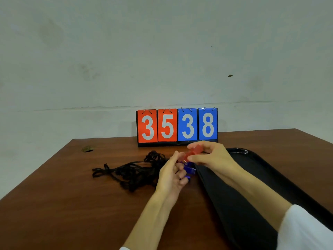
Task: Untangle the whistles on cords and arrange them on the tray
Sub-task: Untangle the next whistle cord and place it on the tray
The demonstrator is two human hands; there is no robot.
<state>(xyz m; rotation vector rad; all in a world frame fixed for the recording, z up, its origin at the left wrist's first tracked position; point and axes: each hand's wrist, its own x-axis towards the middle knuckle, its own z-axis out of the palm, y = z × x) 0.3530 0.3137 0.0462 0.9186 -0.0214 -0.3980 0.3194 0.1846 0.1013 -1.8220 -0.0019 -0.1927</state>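
Note:
A tangled heap of black cords (137,170) lies on the brown table (72,204), left of my hands. My right hand (210,156) pinches a red whistle (195,150) between thumb and fingers, just above the tray's left rim. My left hand (171,175) is raised beside it, its fingers curled round blue whistles (190,171) that hang below the red one. A black tray (261,177) lies to the right, partly hidden under my right forearm. How the cords join the whistles is hidden by my fingers.
A flip scoreboard (177,127) reading 3 5 3 8 stands at the table's far edge against the wall. A small hole (87,149) sits in the tabletop at the far left.

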